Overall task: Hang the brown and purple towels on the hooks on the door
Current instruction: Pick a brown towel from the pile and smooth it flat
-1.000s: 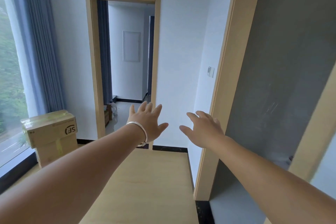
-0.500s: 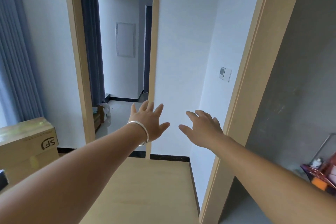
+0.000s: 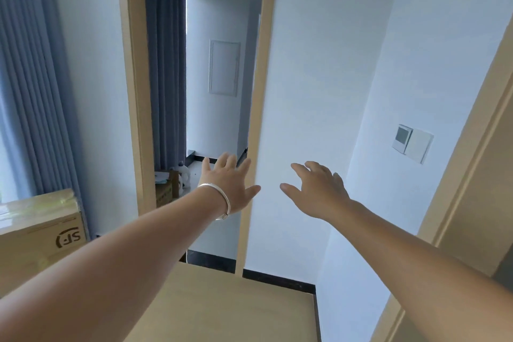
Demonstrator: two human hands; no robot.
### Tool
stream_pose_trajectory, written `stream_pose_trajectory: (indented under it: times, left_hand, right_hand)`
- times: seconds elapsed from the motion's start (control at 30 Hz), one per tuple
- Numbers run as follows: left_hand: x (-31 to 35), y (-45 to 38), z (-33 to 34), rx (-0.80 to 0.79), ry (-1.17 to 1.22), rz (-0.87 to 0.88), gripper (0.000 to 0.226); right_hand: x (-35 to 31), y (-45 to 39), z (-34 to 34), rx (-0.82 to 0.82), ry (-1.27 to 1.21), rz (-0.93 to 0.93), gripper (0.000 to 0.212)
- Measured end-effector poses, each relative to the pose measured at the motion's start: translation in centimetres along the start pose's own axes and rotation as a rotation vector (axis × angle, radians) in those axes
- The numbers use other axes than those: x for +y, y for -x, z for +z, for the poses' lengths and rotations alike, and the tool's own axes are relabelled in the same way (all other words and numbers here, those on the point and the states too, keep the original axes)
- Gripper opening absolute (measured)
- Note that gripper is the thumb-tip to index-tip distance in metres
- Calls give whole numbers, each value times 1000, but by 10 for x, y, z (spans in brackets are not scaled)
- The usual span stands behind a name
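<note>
1. Left hand (image 3: pixel 230 186) at 11 o'clock and right hand (image 3: pixel 319 191) at 1 o'clock: my grip is apart on both, fingers spread, nothing held.
2. Towels and hooks out of view.
3. I judge nothing hung; whole task left.

Counted around the open doorway (image 3: pixel 194 119): two hands are raised in front of it, the left hand (image 3: pixel 229 184) across its lower part and the right hand (image 3: pixel 319 193) just to its right, both empty with fingers spread. One silver bracelet (image 3: pixel 219 198) circles the left wrist. One cardboard box (image 3: pixel 39 233) stands left of the doorway. There are two sets of blue-grey curtains: one (image 3: pixel 36 77) left of the doorway, one (image 3: pixel 166 63) seen through it. One white jug (image 3: pixel 185 175) sits beyond the doorway on the floor. Two wall plates (image 3: pixel 412 143) are mounted side by side to the right. One wooden counter (image 3: pixel 236 308) lies below the doorway.
</note>
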State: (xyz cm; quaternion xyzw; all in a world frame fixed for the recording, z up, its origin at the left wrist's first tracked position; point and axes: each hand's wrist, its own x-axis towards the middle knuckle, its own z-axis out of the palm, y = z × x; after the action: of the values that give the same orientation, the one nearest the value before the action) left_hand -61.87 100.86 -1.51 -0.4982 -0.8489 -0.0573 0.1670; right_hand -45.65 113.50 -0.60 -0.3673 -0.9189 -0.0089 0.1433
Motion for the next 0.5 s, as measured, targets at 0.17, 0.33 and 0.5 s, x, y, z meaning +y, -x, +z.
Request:
stream_pose_trajectory:
  times: [0.17, 0.33, 0.5]
  left_hand:
    - [-12, -62, 38, -61, -22, -60, 72]
    - [-46, -121, 69, -66, -55, -143, 72]
    - [-115, -174, 106, -33, -90, -256, 73]
  right_hand:
    - [14, -74, 30, -51, 5, -49, 65]
    - [2, -151, 63, -71, -4, -126, 64]
    - [-50, -243, 102, -77, -11, -246, 60]
